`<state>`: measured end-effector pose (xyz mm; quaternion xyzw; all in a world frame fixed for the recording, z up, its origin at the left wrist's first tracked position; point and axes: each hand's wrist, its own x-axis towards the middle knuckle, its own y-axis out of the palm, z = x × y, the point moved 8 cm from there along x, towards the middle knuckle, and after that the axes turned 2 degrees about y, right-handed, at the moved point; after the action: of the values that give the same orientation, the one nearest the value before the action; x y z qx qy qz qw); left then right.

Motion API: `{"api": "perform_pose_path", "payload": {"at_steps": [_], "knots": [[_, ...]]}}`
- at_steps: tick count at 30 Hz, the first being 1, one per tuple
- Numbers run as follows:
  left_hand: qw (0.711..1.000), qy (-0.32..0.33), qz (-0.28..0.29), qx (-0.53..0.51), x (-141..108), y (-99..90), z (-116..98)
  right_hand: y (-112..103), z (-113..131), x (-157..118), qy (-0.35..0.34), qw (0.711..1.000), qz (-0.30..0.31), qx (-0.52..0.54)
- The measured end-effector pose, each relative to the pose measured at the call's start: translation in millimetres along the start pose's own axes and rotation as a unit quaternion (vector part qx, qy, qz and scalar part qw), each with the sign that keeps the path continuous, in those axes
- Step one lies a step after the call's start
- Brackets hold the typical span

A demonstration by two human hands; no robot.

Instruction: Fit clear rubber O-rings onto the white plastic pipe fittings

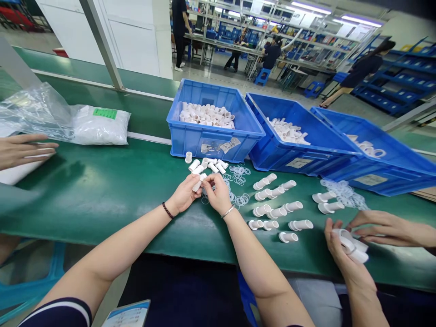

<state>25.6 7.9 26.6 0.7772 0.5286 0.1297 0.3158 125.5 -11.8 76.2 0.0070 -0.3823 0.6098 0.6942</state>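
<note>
My left hand [184, 195] is closed around a short white plastic pipe fitting [197, 185]. Thumb and fingers of my right hand [217, 195] pinch at the upper end of the same fitting; whether a ring is between them is hidden. Just beyond my hands lie several loose white fittings [213, 167], one of them upright. Thin translucent rings [239, 171] are scattered beside and behind my right hand. To the right, several white tubes with flanged collars [275, 212] stand in loose rows on the green table [136, 200].
Three blue bins [218, 131] holding white parts line the table's back. A co-worker's hands [354, 245] at right hold white fittings near a ring pile [344, 194]. Another person's hand [23, 151] is at left, by a plastic bag [100, 127] with a green label.
</note>
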Motion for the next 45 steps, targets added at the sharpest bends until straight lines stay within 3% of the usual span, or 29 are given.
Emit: {"api": "perform_pose_path", "payload": {"at_steps": [6, 12, 18, 21, 24, 27, 30, 33, 36, 39, 42, 45], "knots": [[0.997, -0.039, 0.011, -0.063, 4.9, -3.2, 5.8, 2.0, -1.0, -2.2, -0.006, 1.0, -0.006, 0.013], [0.997, -0.048, 0.003, -0.052, 6.3, -4.9, 9.0, 2.9, 5.1, -2.9, -0.026, 1.0, -0.008, 0.013], [0.998, 0.034, -0.045, -0.037, 5.8, -10.1, -7.7, -0.7, 14.5, -5.3, -0.065, 0.997, -0.03, -0.014], [0.994, 0.064, -0.065, -0.061, 8.0, -13.5, -15.4, 2.3, 24.6, -7.0, -0.108, 0.992, -0.008, -0.071], [0.997, 0.036, -0.033, -0.066, 9.3, -6.7, -13.3, 9.2, 28.7, -5.3, -0.103, 0.981, 0.043, -0.156], [0.998, 0.005, 0.024, -0.05, 3.6, 5.5, -8.5, 1.7, 33.1, -3.7, -0.068, 0.976, 0.047, -0.202], [0.997, -0.023, 0.075, -0.017, -4.3, 15.7, -3.6, -30.1, 47.7, -10.6, -0.057, 0.977, 0.007, -0.205], [0.998, 0.0, 0.056, 0.038, -5.3, 12.4, -9.2, -96.0, 66.1, -31.0, -0.038, 0.965, -0.085, -0.243], [0.996, 0.051, 0.0, 0.078, -1.7, 2.2, -22.4, -173.1, 76.0, -62.4, 0.022, 0.926, -0.153, -0.346], [0.992, 0.065, -0.033, 0.103, 0.7, -4.3, -28.2, -226.6, 68.9, -97.0, 0.081, 0.881, -0.134, -0.447], [0.988, 0.073, -0.039, 0.133, 1.1, -5.9, -29.5, -247.0, 45.7, -129.3, 0.111, 0.849, -0.089, -0.509], [0.98, 0.093, -0.042, 0.169, 2.4, -7.8, -30.6, -241.7, 16.1, -149.7, 0.112, 0.835, -0.056, -0.535]]}}
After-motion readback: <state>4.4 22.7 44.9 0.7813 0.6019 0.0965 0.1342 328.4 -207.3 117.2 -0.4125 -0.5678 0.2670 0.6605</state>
